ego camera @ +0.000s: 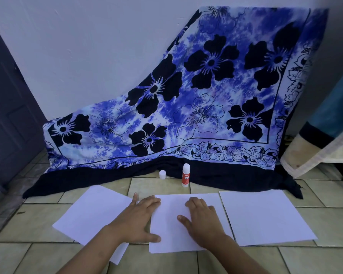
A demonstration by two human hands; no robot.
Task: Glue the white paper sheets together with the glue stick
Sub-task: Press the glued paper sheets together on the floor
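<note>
Left grip (pixel 141 218) lies flat, fingers straight, pressing where the left sheet (pixel 91 216) meets the middle sheet (pixel 172 206). Right grip (pixel 201 218) rests flat on the middle sheet; neither holds anything. This looks like the pressing step: the middle sheet overlaps the left one's edge, and both hands seem to be smoothing that seam. The right sheet (pixel 265 216) lies just beside the middle one, a thin gap between, probably not yet glued. The next move likely calls for taking the glue stick (pixel 185 175), which stands upright on the floor (pixel 245 260) beyond the sheets, its cap (pixel 162 174) off and standing near it. Count: three sheets, one glue stick, one cap.
</note>
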